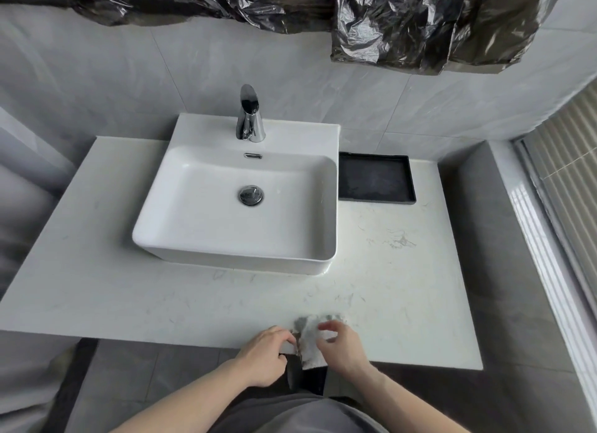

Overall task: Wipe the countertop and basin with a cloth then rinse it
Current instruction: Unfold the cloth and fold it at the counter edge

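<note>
- Both hands work at the near edge of the pale marble-look countertop [387, 271], either side of a crumpled grey-and-white cloth [311, 342].
- The left hand [263, 355] has its fingers curled onto the cloth's left edge, pinching it right at the counter's lip.
- The right hand [342, 345] sits on the cloth's right side, fingers bent over it and the fingertips [324, 326] raised a little; it seems to grip the fabric, though the hold itself is hidden beneath the palm.
- The cloth lies partly on the counter, and its lower end hangs over the front edge between the two wrists.
- Well behind it stands a white rectangular ceramic basin [168, 239] on top of the counter, with a round chrome drain plug [251, 195] in its floor.
- A chrome tap [249, 116] rises from the basin's back ledge.
- Just beside the basin's right rear corner rests a shallow black square tray [376, 179].
- Crinkled dark plastic sheeting [403, 22] hangs along the top of the grey tiled wall [97, 77].
</note>
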